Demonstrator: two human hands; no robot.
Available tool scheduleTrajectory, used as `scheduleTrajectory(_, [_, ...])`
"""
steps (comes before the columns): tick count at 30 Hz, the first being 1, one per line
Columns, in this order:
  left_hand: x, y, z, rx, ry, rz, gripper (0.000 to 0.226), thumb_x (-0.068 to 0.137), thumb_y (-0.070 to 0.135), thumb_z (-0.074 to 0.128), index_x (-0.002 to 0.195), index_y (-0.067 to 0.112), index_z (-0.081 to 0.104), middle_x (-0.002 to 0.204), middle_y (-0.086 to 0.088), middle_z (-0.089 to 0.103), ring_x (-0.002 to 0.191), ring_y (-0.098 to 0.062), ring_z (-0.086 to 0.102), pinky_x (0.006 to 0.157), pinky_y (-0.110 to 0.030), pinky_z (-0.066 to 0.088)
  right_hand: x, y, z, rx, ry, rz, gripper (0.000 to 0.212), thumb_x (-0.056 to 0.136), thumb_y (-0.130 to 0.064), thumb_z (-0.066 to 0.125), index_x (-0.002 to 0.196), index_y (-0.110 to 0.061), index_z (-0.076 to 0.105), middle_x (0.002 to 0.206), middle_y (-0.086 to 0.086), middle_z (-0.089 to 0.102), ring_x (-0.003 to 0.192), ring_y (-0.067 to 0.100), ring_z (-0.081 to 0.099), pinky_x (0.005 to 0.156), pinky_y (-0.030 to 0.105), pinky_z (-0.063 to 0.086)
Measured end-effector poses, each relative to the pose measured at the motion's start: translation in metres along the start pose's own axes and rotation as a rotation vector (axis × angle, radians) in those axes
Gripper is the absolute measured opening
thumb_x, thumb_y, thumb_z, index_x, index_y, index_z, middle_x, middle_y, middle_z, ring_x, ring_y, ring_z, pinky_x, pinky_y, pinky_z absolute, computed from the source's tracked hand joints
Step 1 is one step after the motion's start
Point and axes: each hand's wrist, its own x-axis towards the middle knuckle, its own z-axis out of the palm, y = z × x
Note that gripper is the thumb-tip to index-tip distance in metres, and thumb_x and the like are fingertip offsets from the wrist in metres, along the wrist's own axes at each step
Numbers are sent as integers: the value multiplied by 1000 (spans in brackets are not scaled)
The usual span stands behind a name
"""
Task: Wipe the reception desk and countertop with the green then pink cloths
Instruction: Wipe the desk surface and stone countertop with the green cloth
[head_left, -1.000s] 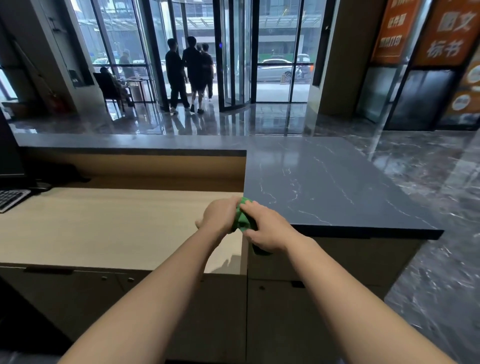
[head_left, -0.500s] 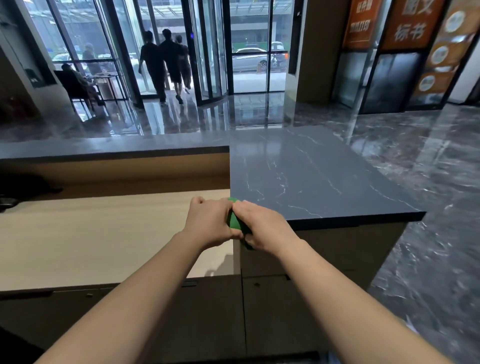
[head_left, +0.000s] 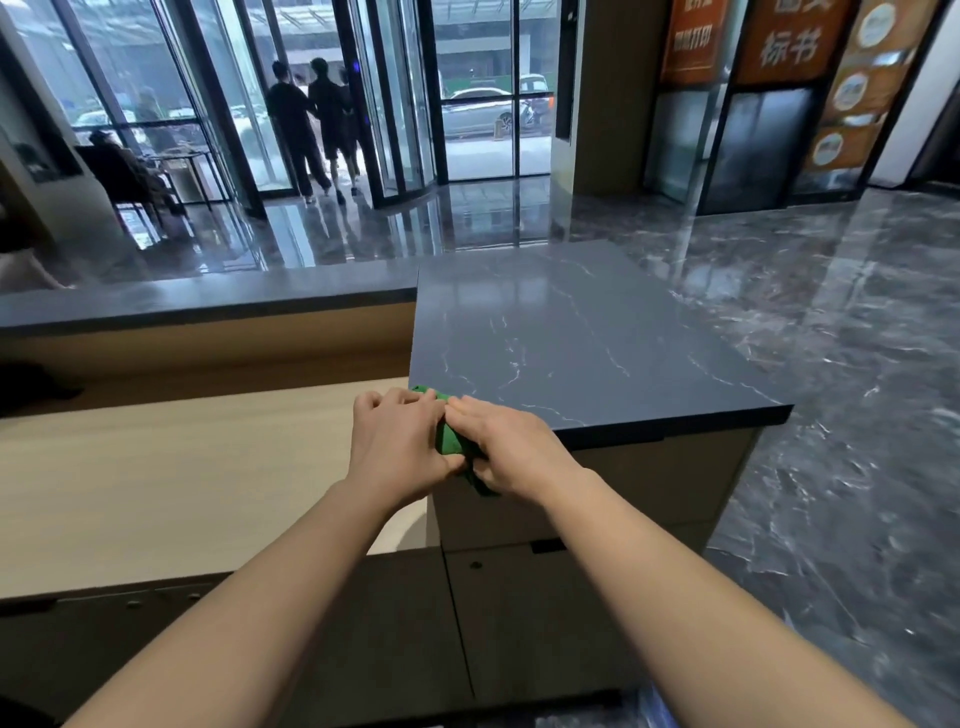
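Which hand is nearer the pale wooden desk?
Left: the left hand above the pale wooden desk, at its right end; the right hand past it, over the countertop corner.

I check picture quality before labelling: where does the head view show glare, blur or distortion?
Head view: daylight through the glass entrance glares on the glossy floor and dark countertop; door frames lean from the wide lens; the floor at right is motion-smeared; left hand, right hand and the green cloth they hold are fairly sharp.

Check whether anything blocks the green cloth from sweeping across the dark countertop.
Nothing visible does. The left hand and right hand hold the cloth at the near left corner of the countertop, and no object shows on the slab ahead of it.
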Motion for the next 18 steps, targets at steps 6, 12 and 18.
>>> scheduleTrajectory(6, [21,64,4,13,-44,13,54,75,57,60,123,32,58,128,11,58,123,-13,44,95,-34,23,-30,57,-13,2,-2,29,71,90,-9,56,153,-26,27,159,-11,24,147,7,20,114,24,28])
scheduleTrajectory(12, [48,148,16,-20,-62,66,51,76,56,60,120,29,59,127,9,57,122,-14,43,98,-34,21,-75,131,-37,-31,-4,98,73,89,-11,56,153,-28,26,159,-13,22,147,6,19,114,24,29])
scheduleTrajectory(18, [76,235,34,-92,-44,115,48,76,53,60,116,27,60,124,7,58,121,-16,44,96,-33,20,-124,198,-63,-69,29,211,73,88,-7,56,152,-29,29,158,-14,25,146,6,22,112,24,30])
